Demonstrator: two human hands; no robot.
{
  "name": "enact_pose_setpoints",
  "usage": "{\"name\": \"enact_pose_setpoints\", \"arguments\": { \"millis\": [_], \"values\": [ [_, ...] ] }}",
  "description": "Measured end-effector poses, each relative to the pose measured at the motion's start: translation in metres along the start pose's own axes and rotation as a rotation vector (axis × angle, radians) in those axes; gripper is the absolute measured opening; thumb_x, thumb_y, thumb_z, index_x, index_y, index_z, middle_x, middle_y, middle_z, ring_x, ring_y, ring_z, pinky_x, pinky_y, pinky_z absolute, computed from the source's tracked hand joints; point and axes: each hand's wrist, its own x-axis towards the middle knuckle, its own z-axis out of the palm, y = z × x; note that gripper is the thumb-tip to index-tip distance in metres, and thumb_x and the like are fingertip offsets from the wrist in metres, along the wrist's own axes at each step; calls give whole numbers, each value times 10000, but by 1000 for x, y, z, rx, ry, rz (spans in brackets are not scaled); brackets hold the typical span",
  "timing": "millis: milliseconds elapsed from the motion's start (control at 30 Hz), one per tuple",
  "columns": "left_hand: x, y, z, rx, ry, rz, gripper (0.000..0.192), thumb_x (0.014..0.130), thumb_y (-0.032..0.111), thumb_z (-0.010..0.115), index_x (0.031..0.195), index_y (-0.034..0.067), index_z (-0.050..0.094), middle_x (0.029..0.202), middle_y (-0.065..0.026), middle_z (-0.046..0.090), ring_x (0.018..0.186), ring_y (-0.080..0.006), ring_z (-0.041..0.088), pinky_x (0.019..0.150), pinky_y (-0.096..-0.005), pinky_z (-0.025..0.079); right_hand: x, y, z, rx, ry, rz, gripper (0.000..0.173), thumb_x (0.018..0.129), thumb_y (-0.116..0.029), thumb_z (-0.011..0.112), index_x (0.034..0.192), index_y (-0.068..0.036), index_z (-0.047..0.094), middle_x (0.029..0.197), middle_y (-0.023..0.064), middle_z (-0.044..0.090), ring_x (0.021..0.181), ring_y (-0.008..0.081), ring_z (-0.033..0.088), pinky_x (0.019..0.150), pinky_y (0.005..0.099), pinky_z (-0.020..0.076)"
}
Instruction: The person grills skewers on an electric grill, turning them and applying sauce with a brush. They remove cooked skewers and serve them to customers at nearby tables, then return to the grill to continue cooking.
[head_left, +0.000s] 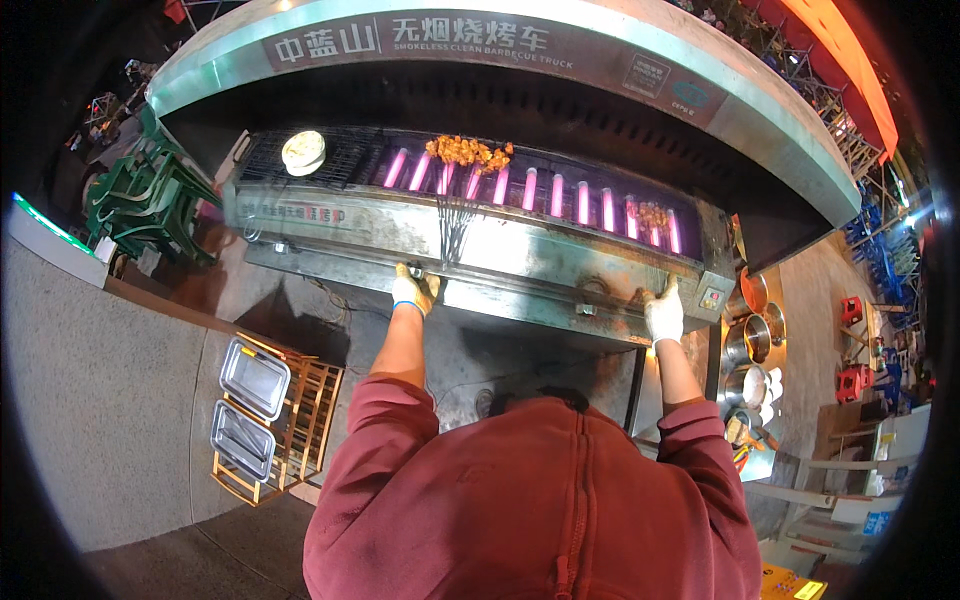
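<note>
My left hand (415, 291), in a pale, yellow-stained work glove, is at the front ledge of a long stainless-steel barbecue grill (337, 221), by a small metal fitting. Thumb and forefinger are apart; its grip is unclear. My right hand (664, 313), in a whitish glove, touches the rust-stained right end of the front panel. Its fingertips are partly hidden. Above it, small meat skewers (651, 219) lie over the glowing pink heating tubes (557, 196). A bunch of browned meat skewers (466, 152) lies further left, their sticks hanging over the front panel above my left hand.
A pale bowl (304, 153) stands on the black grate. A hood (465, 37) overhangs the grill. Metal trays (255, 379) sit on a wooden rack at left, near stacked green chairs (154, 199). Pots (748, 339) line a side table at right. A control switch (712, 298) is at the grill's right end.
</note>
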Motion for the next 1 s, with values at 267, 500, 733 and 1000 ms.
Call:
{"name": "enact_pose_setpoints", "arguments": {
  "millis": [267,500,733,1000],
  "values": [
    [-169,26,101,1331,191,1236,695,865,369,694,1286,-155,516,1121,-364,619,1054,-492,614,954,-510,497,-2,30,7,320,2,-32,414,967,-222,580,1352,-71,605,735,122,667,667,264,653,621,398,528],
    [-115,-16,138,1738,245,1052,672,961,284,539,1475,-79,304,1233,-289,575,1081,-435,627,923,-502,530,9,4,16,1110,-541,530,217,1009,-305,594,1158,-161,656,770,-30,557,530,80,443,422,252,335],
    [-100,12,119,1799,9,1005,577,1034,301,365,1541,35,297,1188,-329,630,1067,-504,638,924,-550,503,-9,1,-6,993,-442,521,192,988,-312,605,963,-127,651,679,18,557,486,126,457,424,292,351],
    [-107,18,101,695,-638,102,363,1043,288,513,1363,117,518,806,-55,565,557,-157,487,458,-312,378,-7,9,-7,905,-472,499,197,964,-272,627,1092,-126,661,716,-2,548,514,107,466,420,277,335]
  ]
}}
